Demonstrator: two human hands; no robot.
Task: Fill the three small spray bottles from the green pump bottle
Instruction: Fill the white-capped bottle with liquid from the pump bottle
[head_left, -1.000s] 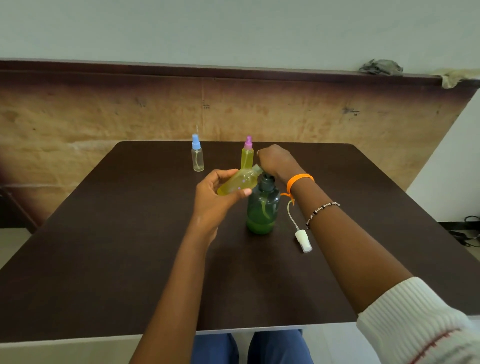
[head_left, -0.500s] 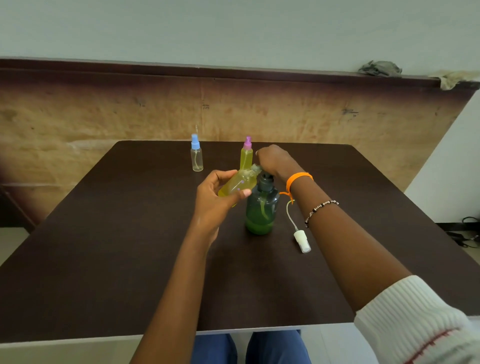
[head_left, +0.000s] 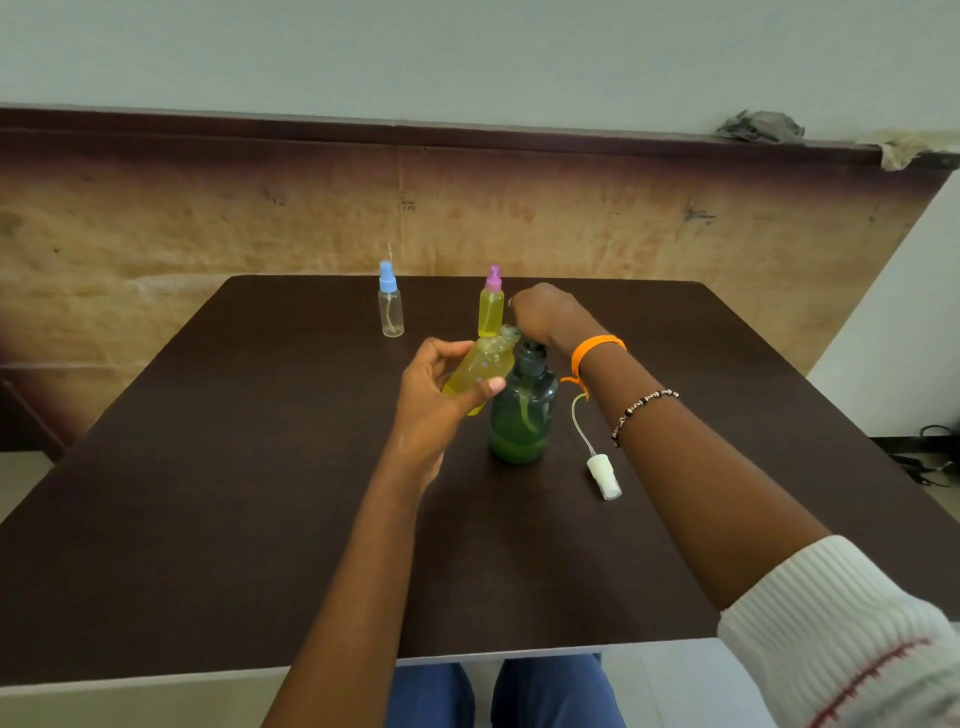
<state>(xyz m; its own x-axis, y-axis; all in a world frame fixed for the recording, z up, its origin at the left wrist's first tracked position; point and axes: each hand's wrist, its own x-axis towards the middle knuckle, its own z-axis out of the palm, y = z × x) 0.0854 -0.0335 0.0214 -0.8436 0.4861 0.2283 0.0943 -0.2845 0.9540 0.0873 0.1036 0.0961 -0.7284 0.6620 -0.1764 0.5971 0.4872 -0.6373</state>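
Your pump bottle (head_left: 522, 415) sits mid-counter (head_left: 208, 493), with the uncapped spray bottle (head_left: 480, 371) tilted against its left side at the spout. Loose spray cap (head_left: 604, 475) lies just right of it. Behind it, two capped spray bottles: one (head_left: 491, 306) close by, the other (head_left: 390, 306) further left.

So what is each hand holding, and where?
The left hand grips the tilted small spray bottle around its body. The right hand rests on the green pump bottle head.
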